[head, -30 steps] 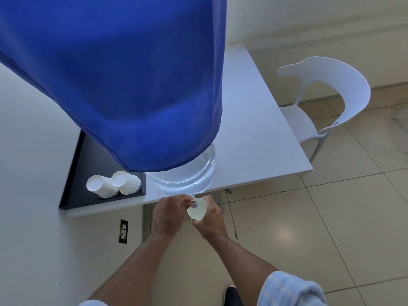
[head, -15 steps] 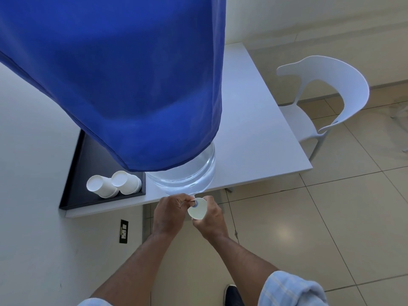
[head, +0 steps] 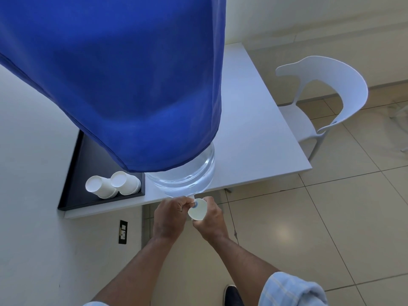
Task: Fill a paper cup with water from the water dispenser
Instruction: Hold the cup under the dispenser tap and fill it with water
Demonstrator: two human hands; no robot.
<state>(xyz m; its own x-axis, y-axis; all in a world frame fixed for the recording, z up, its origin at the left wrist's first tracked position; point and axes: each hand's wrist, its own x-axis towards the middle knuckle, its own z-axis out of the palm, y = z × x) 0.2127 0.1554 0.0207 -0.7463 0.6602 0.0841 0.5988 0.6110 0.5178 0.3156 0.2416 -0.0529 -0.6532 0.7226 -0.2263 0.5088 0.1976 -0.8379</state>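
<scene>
Gripping a white paper cup (head: 197,209) from its far side, the fingers of the right hand (head: 209,219) wrap around the cup's wall, so that its open mouth faces up just below the front edge of the white worktop (head: 254,120). Directly beside those fingers, on their left, the left hand (head: 169,216) is clenched, its fingers (head: 179,201) curled and pinched on the small tap (head: 195,203) that juts out over the cup's rim; how the tap is set cannot be told. Just above both sets of fingers stands the water dispenser (head: 185,177), a clear bottle whose lower part shows water, while a blue cloth cover (head: 123,80) drapes over all the rest of it. Farther left of the left fingers, well apart from them, two stacks of paper cups (head: 112,184) lie on their sides, touching one another, in the near corner of a black tray (head: 72,173) that rests on the worktop against the wall. Far off to the right of the right fingers a white chair (head: 331,93) stands on the tiled floor (head: 331,228) beside the worktop's end. Below the left fingers a dark wall socket (head: 123,231) sits in the wall under the worktop.
</scene>
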